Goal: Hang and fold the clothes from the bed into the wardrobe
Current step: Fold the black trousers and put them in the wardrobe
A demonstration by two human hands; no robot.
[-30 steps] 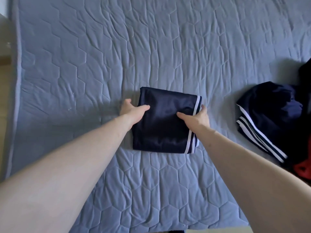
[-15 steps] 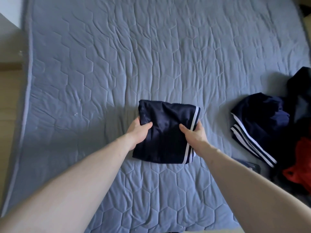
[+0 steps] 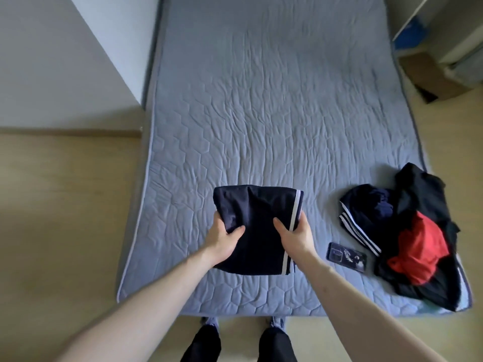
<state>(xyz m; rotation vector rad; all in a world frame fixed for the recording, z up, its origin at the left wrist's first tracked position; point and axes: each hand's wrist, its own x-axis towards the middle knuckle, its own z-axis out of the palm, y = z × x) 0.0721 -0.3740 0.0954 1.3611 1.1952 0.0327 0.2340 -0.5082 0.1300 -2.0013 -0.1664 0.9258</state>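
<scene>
Head view: looks down over both forearms at a blue quilted bed (image 3: 274, 105), seen from its foot end.
Folded garment (image 3: 257, 228): dark navy, folded into a compact rectangle, white stripe running down its right edge; held over the near middle of the bed, apparently lifted off the quilt (hard to be sure from straight above).
Long axis: runs away from the body, near edge toward the feet, far edge toward the head of the bed.
Left hand (image 3: 224, 237): grips the left edge of the bundle, thumb pressed on top, fingers tucked out of sight underneath.
Right hand (image 3: 295, 237): grips the right, striped edge in the same way, thumb on top.
Hands relative to garment: one on each long side, level with each other, bundle between them; neither nearer than the other.
Remaining pile (image 3: 407, 236): unfolded clothes at the right near corner of the bed, navy with white stripes, black and red, well apart from the held bundle.
Phone (image 3: 346, 257): dark, lies flat on the quilt between the right forearm and the pile.
Wardrobe: not clearly in view (only white furniture edges at the upper right).
Likely next: carry the bundle level, both grips kept, so the fold does not slump open.
</scene>
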